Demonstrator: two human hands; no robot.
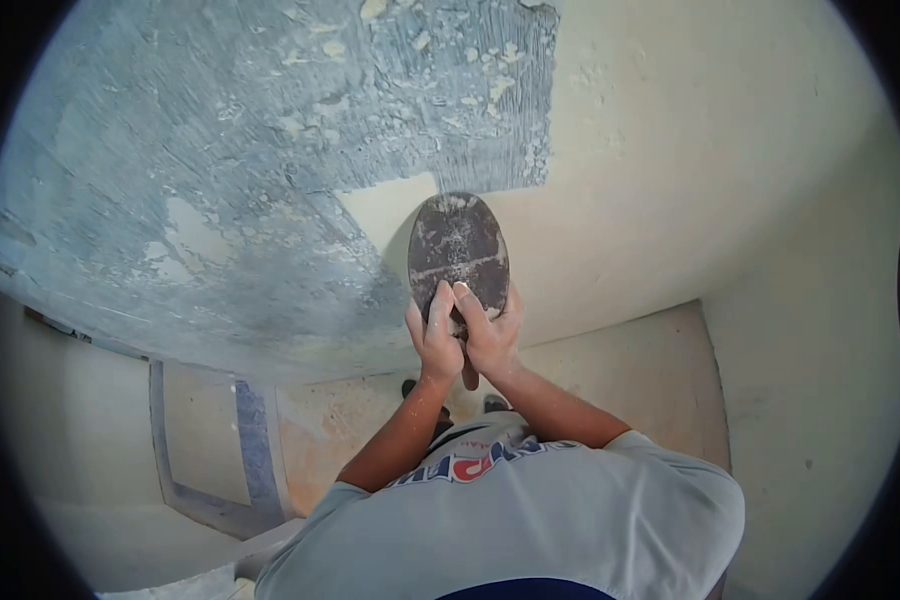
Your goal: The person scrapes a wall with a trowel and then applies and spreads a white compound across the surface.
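Note:
Both hands grip a dark, flat, oval tool (460, 235) smeared with white dust, its rounded end pointing up at the wall. A thin line crosses its face, and a short brown handle end sticks out below. My left hand (436, 335) wraps its lower left edge, thumb pressed on the face. On the other side my right hand (494, 335) holds the lower right edge, its thumb beside the left one. White dust coats the fingers. The tool's top overlaps the border between the rough blue-grey wall patch (270, 110) and the smooth cream wall (660, 130); its exact kind I cannot tell.
Pale flakes dot the blue-grey patch. A small cream area (385, 205) lies just left of the tool. Below, a stained floor (340, 420) shows around my feet. To the lower left is a recessed panel (205, 430) with a blue strip; a side wall (810, 400) rises at right.

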